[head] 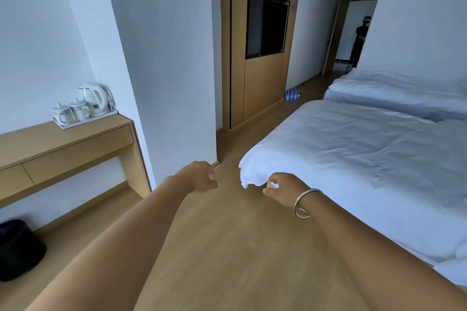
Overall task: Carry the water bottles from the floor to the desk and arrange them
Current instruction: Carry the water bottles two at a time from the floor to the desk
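Both your hands are out ahead over the wooden floor [227,247], empty: left hand [199,177] loosely curled, right hand [283,192] half-open beside the white bed [353,159] corner. Water bottles [292,93] sit clustered on the floor far off, by the wooden TV cabinet [262,78]. Desk [63,144] on your left carries a kettle tray [86,120].

Both forearms were bare, no sleeves showing; a plain silver bangle [304,202] (thin, loose) circled the right wrist.
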A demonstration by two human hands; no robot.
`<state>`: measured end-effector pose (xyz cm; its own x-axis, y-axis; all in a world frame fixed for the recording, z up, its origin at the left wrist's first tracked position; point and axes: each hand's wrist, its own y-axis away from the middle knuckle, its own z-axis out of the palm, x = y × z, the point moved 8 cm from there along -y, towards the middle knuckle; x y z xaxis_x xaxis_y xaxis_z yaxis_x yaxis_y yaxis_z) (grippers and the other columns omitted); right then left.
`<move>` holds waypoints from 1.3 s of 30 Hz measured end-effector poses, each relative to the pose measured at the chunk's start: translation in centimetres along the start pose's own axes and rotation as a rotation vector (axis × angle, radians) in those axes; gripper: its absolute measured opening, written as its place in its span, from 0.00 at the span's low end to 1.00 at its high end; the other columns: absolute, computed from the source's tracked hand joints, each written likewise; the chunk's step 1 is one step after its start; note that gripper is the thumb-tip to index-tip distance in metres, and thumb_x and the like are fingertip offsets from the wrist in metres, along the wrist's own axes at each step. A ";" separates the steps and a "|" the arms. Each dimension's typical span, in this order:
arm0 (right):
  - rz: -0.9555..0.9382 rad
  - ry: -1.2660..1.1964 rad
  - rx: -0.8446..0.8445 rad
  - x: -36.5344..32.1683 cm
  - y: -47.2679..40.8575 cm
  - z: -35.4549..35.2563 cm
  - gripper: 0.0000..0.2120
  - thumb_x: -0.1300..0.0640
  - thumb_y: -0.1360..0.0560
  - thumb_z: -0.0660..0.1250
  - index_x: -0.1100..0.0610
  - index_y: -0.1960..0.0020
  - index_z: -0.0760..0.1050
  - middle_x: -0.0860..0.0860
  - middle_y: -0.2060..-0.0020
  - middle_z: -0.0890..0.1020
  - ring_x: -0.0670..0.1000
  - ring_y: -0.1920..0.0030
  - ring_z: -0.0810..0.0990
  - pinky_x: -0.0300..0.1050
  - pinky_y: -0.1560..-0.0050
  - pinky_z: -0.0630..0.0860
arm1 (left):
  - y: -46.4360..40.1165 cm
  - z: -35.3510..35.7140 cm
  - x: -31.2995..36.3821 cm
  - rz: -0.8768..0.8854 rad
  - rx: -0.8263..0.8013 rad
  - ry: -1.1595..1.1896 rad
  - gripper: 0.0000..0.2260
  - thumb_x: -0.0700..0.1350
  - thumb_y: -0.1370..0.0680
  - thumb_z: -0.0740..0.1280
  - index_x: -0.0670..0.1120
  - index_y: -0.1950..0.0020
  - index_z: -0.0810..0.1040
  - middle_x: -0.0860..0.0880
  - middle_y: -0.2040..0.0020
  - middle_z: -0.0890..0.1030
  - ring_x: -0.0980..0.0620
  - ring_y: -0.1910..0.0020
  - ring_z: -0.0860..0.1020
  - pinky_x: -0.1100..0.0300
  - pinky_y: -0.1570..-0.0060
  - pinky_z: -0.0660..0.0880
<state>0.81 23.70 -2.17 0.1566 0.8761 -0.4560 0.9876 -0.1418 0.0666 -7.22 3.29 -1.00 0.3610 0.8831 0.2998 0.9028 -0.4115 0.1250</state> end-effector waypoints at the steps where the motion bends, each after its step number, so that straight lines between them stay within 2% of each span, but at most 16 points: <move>1: 0.007 -0.025 0.001 -0.2 -0.7 0.2 0.18 0.51 0.24 0.63 0.64 0.42 0.73 0.59 0.44 0.78 0.56 0.43 0.76 0.48 0.42 0.71 | -0.5 -0.1 -0.2 -0.004 -0.009 0.004 0.15 0.52 0.25 0.66 0.48 0.41 0.77 0.49 0.40 0.77 0.49 0.41 0.74 0.56 0.40 0.71; 9: 0.011 -0.056 -0.018 0.7 -8.3 1.3 0.18 0.51 0.24 0.64 0.63 0.42 0.73 0.56 0.44 0.78 0.55 0.42 0.75 0.46 0.42 0.70 | -8.2 -0.1 -2.0 -0.003 -0.036 0.004 0.14 0.52 0.25 0.66 0.48 0.42 0.78 0.50 0.42 0.78 0.49 0.43 0.75 0.55 0.41 0.73; 12: 0.003 -0.029 -0.048 2.0 -12.9 1.7 0.18 0.50 0.24 0.63 0.61 0.40 0.72 0.54 0.43 0.77 0.53 0.41 0.75 0.42 0.44 0.69 | -13.0 0.3 -2.1 -0.003 -0.054 -0.005 0.14 0.53 0.25 0.66 0.48 0.42 0.77 0.50 0.42 0.78 0.49 0.42 0.75 0.55 0.41 0.72; 15: -0.010 0.004 -0.079 3.3 -18.2 1.6 0.19 0.49 0.24 0.63 0.60 0.38 0.71 0.53 0.41 0.76 0.53 0.40 0.74 0.43 0.42 0.68 | -18.3 0.4 -2.0 -0.006 -0.058 -0.007 0.15 0.52 0.24 0.66 0.47 0.41 0.77 0.49 0.41 0.78 0.49 0.42 0.75 0.54 0.40 0.72; 20: -0.027 0.043 -0.118 5.2 -28.1 0.6 0.13 0.50 0.25 0.63 0.59 0.47 0.74 0.52 0.52 0.76 0.52 0.51 0.74 0.40 0.51 0.67 | -27.4 0.0 -1.7 -0.044 -0.083 0.004 0.15 0.52 0.24 0.66 0.46 0.41 0.77 0.49 0.39 0.77 0.49 0.41 0.75 0.53 0.38 0.72; 24: -0.059 0.061 -0.140 6.0 -35.4 -0.4 0.07 0.52 0.25 0.62 0.54 0.51 0.74 0.48 0.58 0.76 0.50 0.54 0.74 0.38 0.52 0.66 | -33.9 -0.9 -1.7 -0.051 -0.075 -0.006 0.16 0.52 0.24 0.66 0.47 0.39 0.76 0.49 0.36 0.76 0.48 0.38 0.74 0.53 0.37 0.71; 27: -0.058 0.074 -0.165 6.6 -39.6 -0.1 0.05 0.52 0.25 0.62 0.53 0.55 0.74 0.46 0.62 0.75 0.49 0.56 0.73 0.38 0.53 0.65 | -37.7 -1.0 -2.2 -0.039 -0.113 -0.097 0.16 0.52 0.24 0.64 0.47 0.39 0.75 0.49 0.38 0.76 0.48 0.39 0.74 0.53 0.38 0.71; 29: -0.051 0.081 -0.187 6.9 -42.2 0.3 0.05 0.51 0.25 0.62 0.51 0.55 0.74 0.47 0.60 0.77 0.49 0.55 0.73 0.38 0.53 0.65 | -40.3 -1.0 -2.9 -0.044 -0.122 -0.111 0.16 0.52 0.24 0.64 0.47 0.38 0.75 0.49 0.38 0.76 0.49 0.40 0.74 0.53 0.38 0.71; 31: -0.033 0.071 -0.209 7.1 -45.0 0.5 0.11 0.51 0.24 0.62 0.53 0.45 0.75 0.49 0.51 0.79 0.49 0.51 0.74 0.38 0.50 0.66 | -43.2 -1.1 -3.8 -0.052 -0.119 -0.088 0.17 0.52 0.24 0.64 0.47 0.37 0.74 0.49 0.38 0.76 0.49 0.39 0.74 0.53 0.38 0.71; 32: -0.025 0.075 -0.216 7.1 -46.7 0.6 0.12 0.51 0.24 0.62 0.54 0.44 0.75 0.50 0.49 0.80 0.50 0.49 0.76 0.38 0.50 0.67 | -44.8 -1.2 -4.3 -0.054 -0.120 -0.079 0.17 0.53 0.24 0.64 0.47 0.37 0.74 0.49 0.38 0.76 0.49 0.39 0.74 0.53 0.38 0.71; 35: 0.001 0.090 -0.224 7.0 -51.6 0.9 0.11 0.50 0.24 0.62 0.56 0.47 0.75 0.52 0.49 0.80 0.54 0.46 0.77 0.41 0.47 0.71 | -49.8 -1.5 -6.2 -0.052 -0.141 -0.063 0.17 0.53 0.24 0.65 0.48 0.38 0.75 0.49 0.39 0.76 0.49 0.40 0.74 0.55 0.40 0.71; 37: 0.025 0.072 -0.208 6.6 -55.6 1.1 0.16 0.50 0.25 0.63 0.60 0.44 0.74 0.55 0.48 0.80 0.55 0.46 0.78 0.47 0.43 0.74 | -53.7 -2.3 -7.7 -0.037 -0.132 -0.061 0.17 0.53 0.24 0.65 0.48 0.38 0.75 0.49 0.39 0.76 0.48 0.40 0.74 0.56 0.40 0.71; 39: 0.042 0.042 -0.208 6.0 -59.3 1.5 0.16 0.52 0.26 0.63 0.63 0.45 0.75 0.54 0.56 0.80 0.55 0.52 0.78 0.47 0.47 0.75 | -57.5 -3.1 -9.1 -0.024 -0.140 -0.057 0.17 0.53 0.24 0.65 0.48 0.39 0.75 0.48 0.39 0.76 0.48 0.40 0.74 0.54 0.39 0.71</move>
<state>-56.78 36.69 -10.22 0.1930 0.8907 -0.4116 0.9597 -0.0839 0.2682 -63.16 18.23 -8.00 0.3558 0.9027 0.2417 0.8715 -0.4139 0.2630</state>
